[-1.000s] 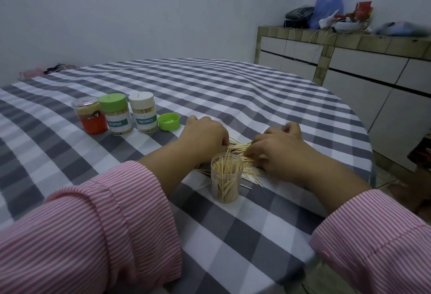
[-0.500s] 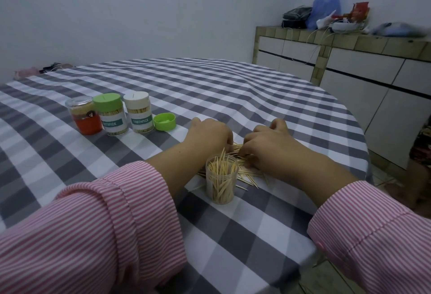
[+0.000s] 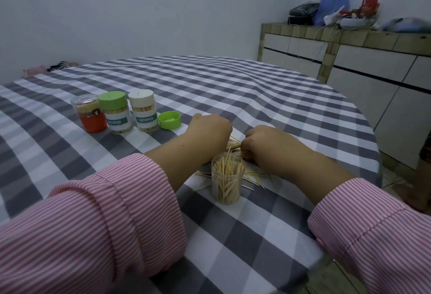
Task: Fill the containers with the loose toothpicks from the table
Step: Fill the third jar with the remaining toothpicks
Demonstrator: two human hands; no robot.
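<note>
Both hands work the pile of loose toothpicks (image 3: pixel 235 148) on the table (image 3: pixel 233 88). Right hand (image 3: pixel 268 145) has its fingers curled down and closed around a bunch of toothpicks, whose ends stick out to the left of the knuckles. Left hand (image 3: pixel 210 132) is also curled, knuckles up, resting at the left side of the pile; its fingertips are hidden, so what it grips, if anything, cannot be told.

Open clear container (image 3: pixel 227 179) stands upright just on the near side of the pile, between the two forearms, about half full of toothpicks standing on end. More loose toothpicks lie scattered flat around its base, toward the table's right edge.

Further left on the checked cloth, a row of three closed containers: red-labelled clear jar (image 3: pixel 89 114), green-lidded container (image 3: pixel 114 113), white-lidded container (image 3: pixel 143 109). Loose green lid (image 3: pixel 169 120) lies upturned just right of the row. Both sleeves (image 3: pixel 112 212) are pink-and-white striped.
</note>
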